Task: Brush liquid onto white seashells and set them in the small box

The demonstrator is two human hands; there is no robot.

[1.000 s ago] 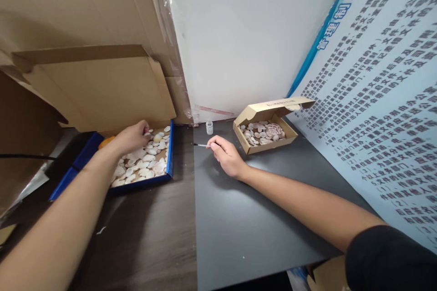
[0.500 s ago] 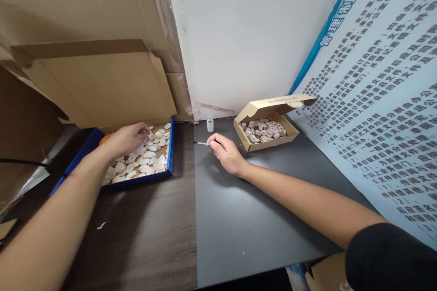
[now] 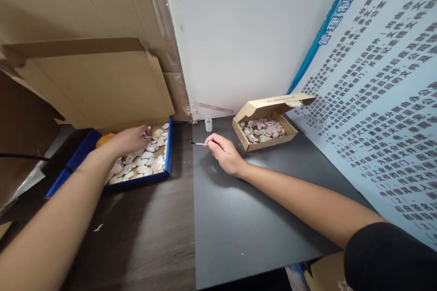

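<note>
Shells [image 3: 141, 163] lie heaped, pale and flat, in the blue-rimmed tray [image 3: 169, 145] at the left of the desk, under a raised cardboard flap [image 3: 92, 84]; seen from the head camera, the left hand [image 3: 128, 140] rests among them at the tray's far end, fingers curled down onto one shell, though whether it is already pinched or only touched cannot be told. The right hand [image 3: 225, 154] lies on the dark mat [image 3: 246, 227], thumb and forefinger closed on a thin brush [image 3: 198, 143] whose tip points left; a small clear bottle [image 3: 208, 123] stands just beyond it, and a small cardboard box [image 3: 264, 129] of more shells sits open to the right. Picking one shell seems the step in hand; the next move calls for a clean single lift, clear of its neighbours.
</note>
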